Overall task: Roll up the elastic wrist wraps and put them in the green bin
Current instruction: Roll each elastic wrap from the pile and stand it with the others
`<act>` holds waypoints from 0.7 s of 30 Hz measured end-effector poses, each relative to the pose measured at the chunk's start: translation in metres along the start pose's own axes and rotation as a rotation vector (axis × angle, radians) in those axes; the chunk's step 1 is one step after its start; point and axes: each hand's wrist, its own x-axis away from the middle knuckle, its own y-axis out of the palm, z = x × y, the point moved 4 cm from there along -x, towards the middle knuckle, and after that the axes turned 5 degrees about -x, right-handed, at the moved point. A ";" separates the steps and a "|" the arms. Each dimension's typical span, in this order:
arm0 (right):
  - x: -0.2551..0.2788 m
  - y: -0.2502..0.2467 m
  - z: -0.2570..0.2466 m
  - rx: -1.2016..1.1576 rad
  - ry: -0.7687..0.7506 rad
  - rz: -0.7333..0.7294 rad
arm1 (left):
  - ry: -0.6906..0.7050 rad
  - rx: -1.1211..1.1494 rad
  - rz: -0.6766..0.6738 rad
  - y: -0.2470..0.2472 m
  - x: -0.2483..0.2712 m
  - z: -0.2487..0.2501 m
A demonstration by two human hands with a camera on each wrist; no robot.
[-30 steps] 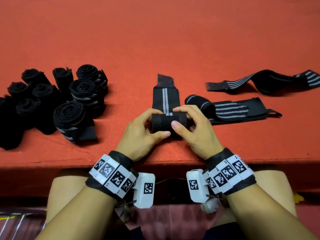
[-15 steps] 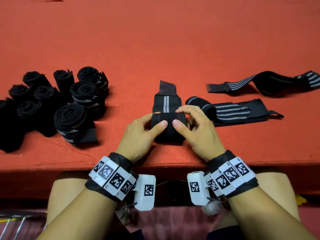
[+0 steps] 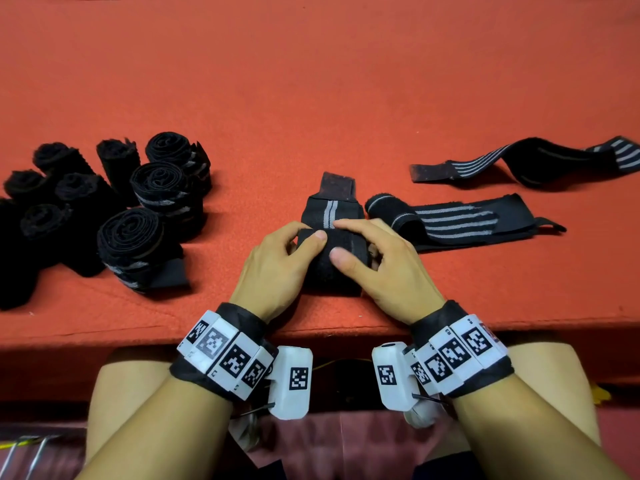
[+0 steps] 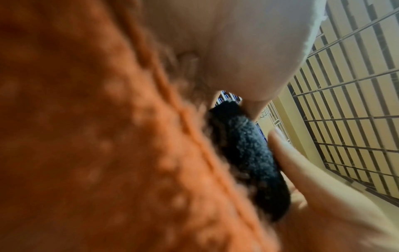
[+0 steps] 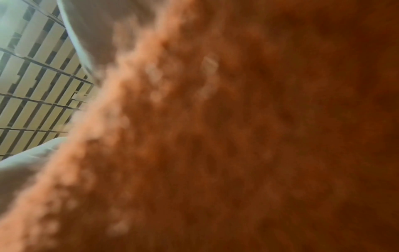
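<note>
Centre of the red felt-covered table (image 3: 311, 81), near its front edge, sits the black elastic wrist wrap with a grey centre stripe (image 3: 331, 216), partly rolled, its free tail pointing away and ending in a dark fastener tab. Just beside it on the right lies a second black wrap with grey stripes (image 3: 460, 221), rolled at one end and touching nothing but the felt. Farther back right, a third striped wrap (image 3: 540, 162) lies unrolled and wavy. Well apart on the left stands a cluster of finished black rolls (image 3: 114, 209), coils facing up. Nothing blocks the roll but the hands themselves. The left hand (image 3: 273, 268) clasps the roll's left end, thumb on top. The right hand (image 3: 384, 268) grips the right end, thumb pressing the front, index finger arched over the top. Both wrists rest at the table edge; the right wrist view is only blurred felt.
</note>
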 end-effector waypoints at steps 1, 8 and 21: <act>0.001 -0.001 -0.001 -0.010 -0.034 -0.022 | -0.009 -0.003 0.009 0.000 0.000 0.000; 0.002 0.000 0.001 -0.126 -0.021 -0.091 | -0.010 -0.101 0.077 0.000 0.001 -0.002; -0.001 -0.004 0.001 -0.039 0.080 0.067 | 0.180 0.090 -0.014 -0.004 0.013 0.004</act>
